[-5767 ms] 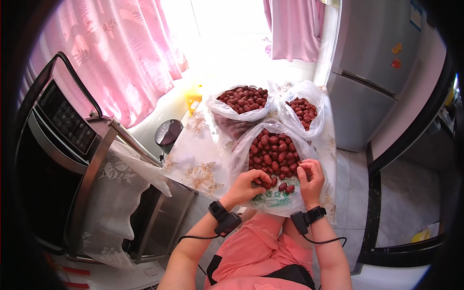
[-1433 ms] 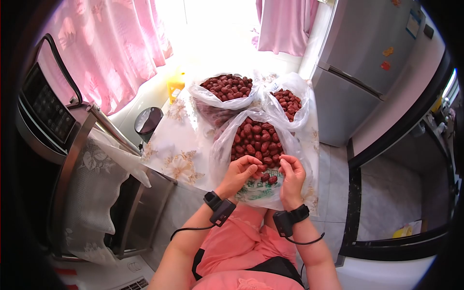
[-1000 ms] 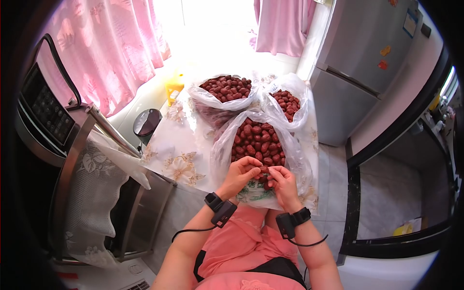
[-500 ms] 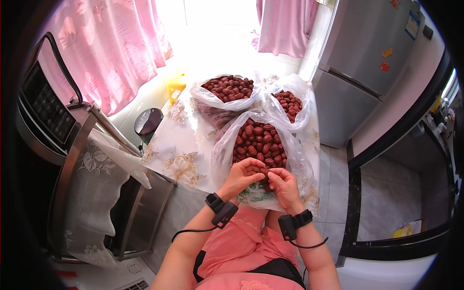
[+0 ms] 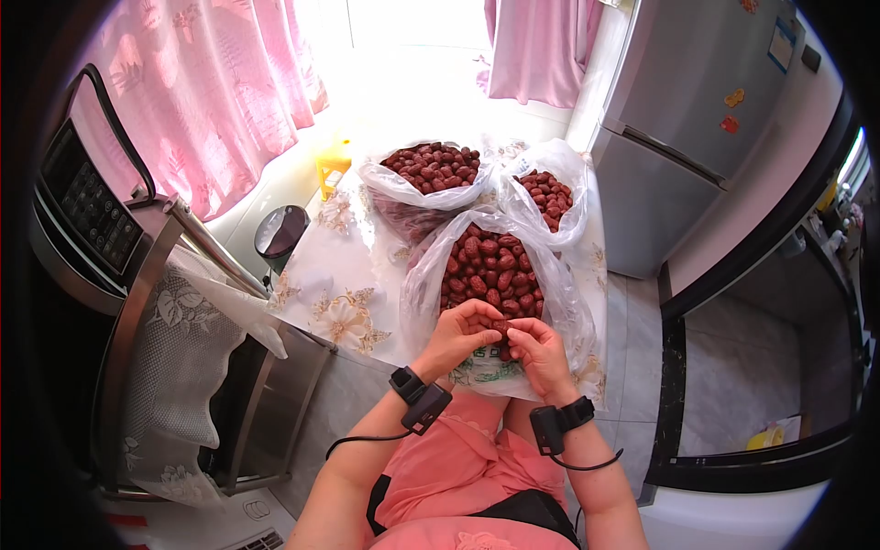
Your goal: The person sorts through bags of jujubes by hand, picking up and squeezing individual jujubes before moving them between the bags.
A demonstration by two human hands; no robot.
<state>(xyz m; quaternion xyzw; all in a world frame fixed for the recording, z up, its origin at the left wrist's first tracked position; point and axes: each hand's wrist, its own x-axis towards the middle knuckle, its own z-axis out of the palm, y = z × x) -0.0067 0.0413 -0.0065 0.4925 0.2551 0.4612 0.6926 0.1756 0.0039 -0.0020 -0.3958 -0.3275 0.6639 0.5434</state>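
A wrinkled dark-red jujube is pinched between my two hands over the near edge of an open plastic bag. The fingertips of my left hand close on it from the left. From the right, the thumb and finger of my right hand grip the same fruit. Many more jujubes fill the bag just beyond my fingers. Farther back on the table stand a left bag of jujubes and a smaller right bag of jujubes. Each wrist wears a black strapped device with a cable.
The bags rest on a table with a flowered cloth. A small bin and a yellow stool stand left of it. To the right is a grey refrigerator. A lace-draped appliance is close on my left.
Almost nothing differs. Both hands stay in the same place with the jujube between their fingertips, and the bags have not moved.
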